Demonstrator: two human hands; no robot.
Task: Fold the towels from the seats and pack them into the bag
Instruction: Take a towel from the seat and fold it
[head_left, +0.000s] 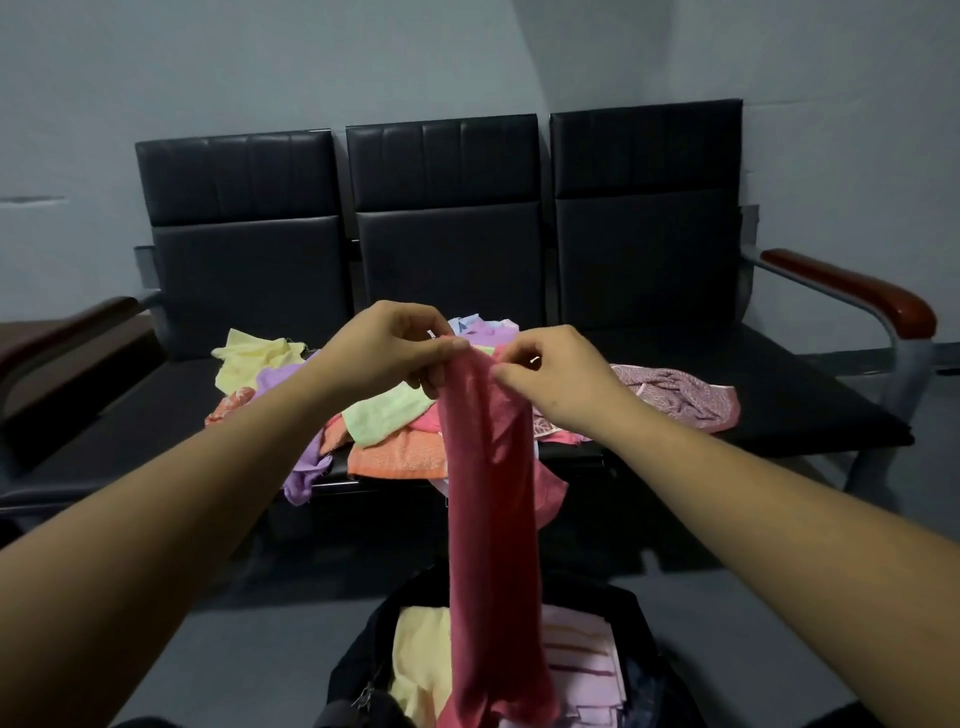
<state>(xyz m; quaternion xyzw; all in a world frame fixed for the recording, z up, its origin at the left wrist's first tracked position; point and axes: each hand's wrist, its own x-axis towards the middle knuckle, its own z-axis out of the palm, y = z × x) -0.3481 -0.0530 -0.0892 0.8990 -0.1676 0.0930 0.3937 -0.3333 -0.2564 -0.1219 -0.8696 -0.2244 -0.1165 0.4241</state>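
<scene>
Above the bag (358, 660), the left hand (384, 348) and the right hand (558, 382) each pinch the top edge of a red towel (488, 519) with their fingers (445, 344). The towel hangs over the bag's open mouth. Beyond the bag, loose towels (387, 415) are heaped on the black seats (779, 400).

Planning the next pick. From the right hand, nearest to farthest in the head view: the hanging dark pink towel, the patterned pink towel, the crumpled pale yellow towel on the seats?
1. The dark pink towel, pinched by the right hand itself, at centre.
2. The patterned pink towel, just to the hand's right.
3. The pale yellow towel, far off to the left.
</scene>
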